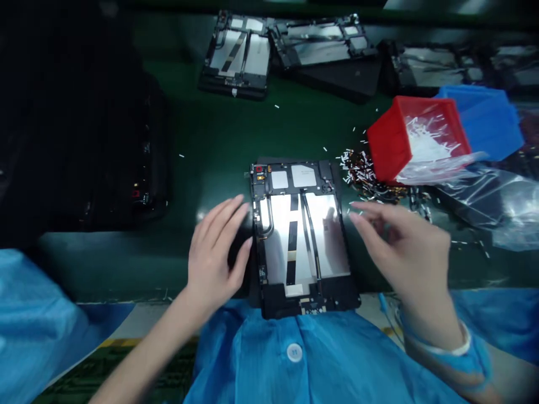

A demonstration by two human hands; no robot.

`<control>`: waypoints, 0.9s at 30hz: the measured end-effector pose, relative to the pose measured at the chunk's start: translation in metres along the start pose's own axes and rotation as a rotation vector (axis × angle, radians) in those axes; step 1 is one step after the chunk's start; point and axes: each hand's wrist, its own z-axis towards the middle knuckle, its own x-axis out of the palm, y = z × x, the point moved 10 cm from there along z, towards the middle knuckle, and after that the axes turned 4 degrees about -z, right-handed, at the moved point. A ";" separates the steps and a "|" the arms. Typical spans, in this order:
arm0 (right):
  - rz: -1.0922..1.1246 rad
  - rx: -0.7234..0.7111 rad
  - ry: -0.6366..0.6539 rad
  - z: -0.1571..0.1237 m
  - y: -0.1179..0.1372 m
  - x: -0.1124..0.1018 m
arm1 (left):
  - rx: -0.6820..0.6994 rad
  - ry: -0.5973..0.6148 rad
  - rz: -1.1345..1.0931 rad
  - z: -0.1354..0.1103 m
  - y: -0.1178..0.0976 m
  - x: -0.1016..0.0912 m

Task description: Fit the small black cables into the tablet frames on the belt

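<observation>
An opened tablet (pixel 301 235) lies face down on the green belt (pixel 210 140) right in front of me, its silver battery plates, black flex cables and small boards showing. My left hand (pixel 217 252) rests flat beside the tablet's left edge with fingers stretched out, touching the frame. My right hand (pixel 400 247) hovers just right of the tablet, fingers loosely curled and a little blurred, and I see nothing held in it. A wrist strap circles my right wrist.
A red bin (pixel 415 140) with white parts and a blue bin (pixel 484 118) stand at the right, above clear plastic bags (pixel 497 202). Small loose parts (pixel 362 174) are scattered by the red bin. More opened tablets (pixel 238 53) lie along the far side. Dark stacked items (pixel 126 151) fill the left.
</observation>
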 end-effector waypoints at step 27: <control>1.376 0.362 -0.031 0.017 -0.003 0.025 | -0.615 -0.034 -1.230 0.063 -0.028 0.065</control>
